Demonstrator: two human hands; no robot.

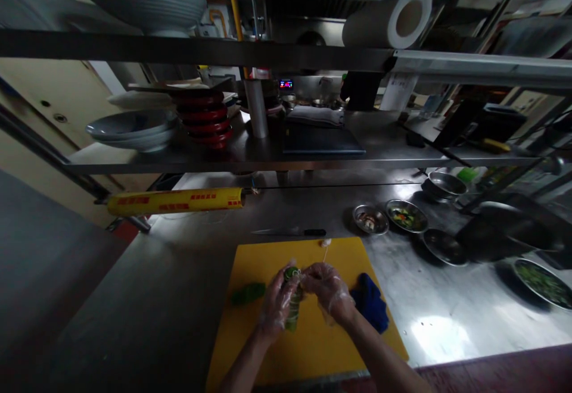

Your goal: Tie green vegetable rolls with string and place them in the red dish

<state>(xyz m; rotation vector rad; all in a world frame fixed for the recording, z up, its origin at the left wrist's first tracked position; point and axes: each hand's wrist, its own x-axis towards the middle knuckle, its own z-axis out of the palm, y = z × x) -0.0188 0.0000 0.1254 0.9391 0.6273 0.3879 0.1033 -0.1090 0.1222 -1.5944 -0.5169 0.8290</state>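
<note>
Both my hands wear thin clear gloves and work over a yellow cutting board. My left hand is wrapped round a green leaf-wrapped roll, holding it above the board. My right hand pinches a thin white string at the roll's top end; the string runs up to the board's far edge. A loose green leaf piece lies on the board to the left of my hands. A blue cloth lies on the board just right of my right wrist.
A knife lies on the steel counter beyond the board. A yellow cling-film roll sits at the left. Several small metal bowls with food stand to the right. A shelf above carries bowls, red dishes and a paper towel roll.
</note>
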